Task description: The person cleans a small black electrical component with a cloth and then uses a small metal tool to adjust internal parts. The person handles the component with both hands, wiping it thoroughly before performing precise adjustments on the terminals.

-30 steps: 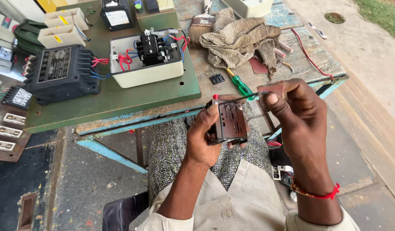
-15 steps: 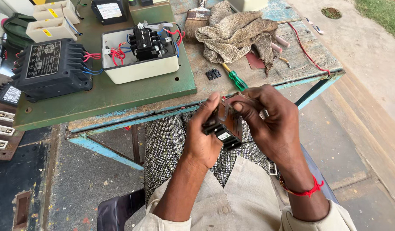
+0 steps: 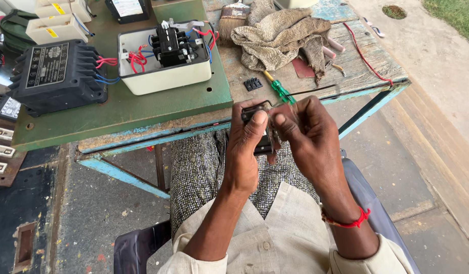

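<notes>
We see our left hand [image 3: 248, 147] and right hand [image 3: 308, 139] both gripping a small black electrical part [image 3: 260, 129] above our lap, near the green-topped workbench [image 3: 143, 101].

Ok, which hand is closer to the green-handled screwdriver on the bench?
Right. The right hand sits just below the screwdriver, nearly touching its handle; the left hand is further left, holding the black part.
</notes>
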